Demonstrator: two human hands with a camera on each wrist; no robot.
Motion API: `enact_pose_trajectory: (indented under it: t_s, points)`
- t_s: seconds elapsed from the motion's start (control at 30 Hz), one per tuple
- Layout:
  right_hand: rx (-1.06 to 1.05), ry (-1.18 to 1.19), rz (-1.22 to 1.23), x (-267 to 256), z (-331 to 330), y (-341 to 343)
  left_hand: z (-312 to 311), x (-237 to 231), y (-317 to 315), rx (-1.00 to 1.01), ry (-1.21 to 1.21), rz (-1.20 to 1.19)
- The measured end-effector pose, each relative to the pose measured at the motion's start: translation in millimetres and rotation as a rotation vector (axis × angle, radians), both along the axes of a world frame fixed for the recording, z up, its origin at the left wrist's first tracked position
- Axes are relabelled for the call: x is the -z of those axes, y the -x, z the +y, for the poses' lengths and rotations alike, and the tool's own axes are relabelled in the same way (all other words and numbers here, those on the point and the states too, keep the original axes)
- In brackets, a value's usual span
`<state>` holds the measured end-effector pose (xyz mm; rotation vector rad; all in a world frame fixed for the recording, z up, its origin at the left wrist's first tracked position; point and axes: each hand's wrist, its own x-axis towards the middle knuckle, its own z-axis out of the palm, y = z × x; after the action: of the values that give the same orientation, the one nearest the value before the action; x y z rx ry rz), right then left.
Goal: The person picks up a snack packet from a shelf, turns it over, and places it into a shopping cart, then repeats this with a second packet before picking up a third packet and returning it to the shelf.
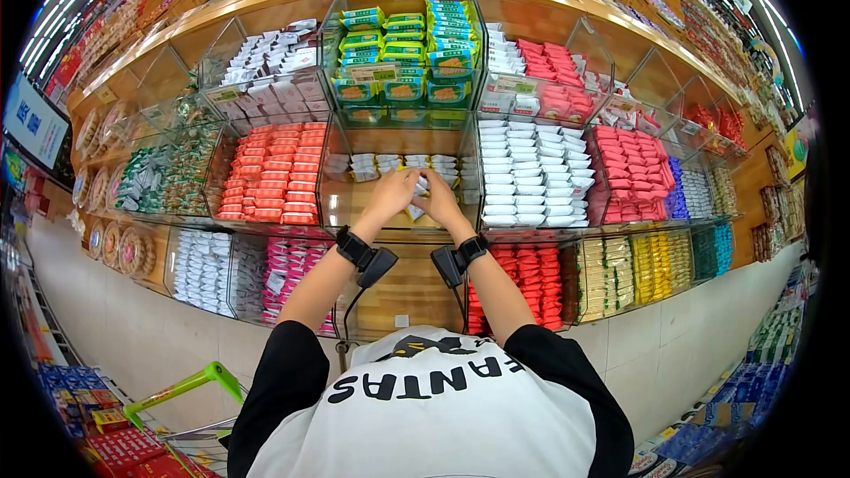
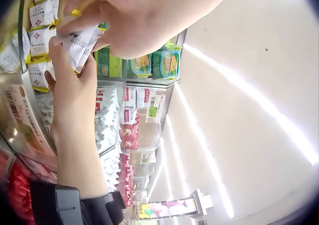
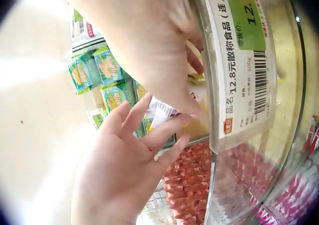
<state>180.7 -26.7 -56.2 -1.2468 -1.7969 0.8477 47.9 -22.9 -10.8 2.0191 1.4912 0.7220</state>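
The left hand (image 1: 392,195) and right hand (image 1: 441,202) grasp one white packet (image 2: 80,46) between their fingers. Similar packets (image 1: 363,166) line the bin's (image 1: 347,205) rear edge.

Below the green packs (image 1: 405,42), the left hand (image 1: 393,194) and right hand (image 1: 441,202) held a small white packet (image 1: 422,184).

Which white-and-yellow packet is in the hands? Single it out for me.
The held packet, pinched between the left hand and the right hand; the similar row of packets behind it lies in the clear bin instead.
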Motion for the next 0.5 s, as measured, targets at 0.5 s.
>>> enact_pose_trajectory:
  t_s: [0.5]
  points:
    - [0.018,0.140,0.203,-10,-5,-1,-25,-15,4,-0.060,-0.103,-0.199]
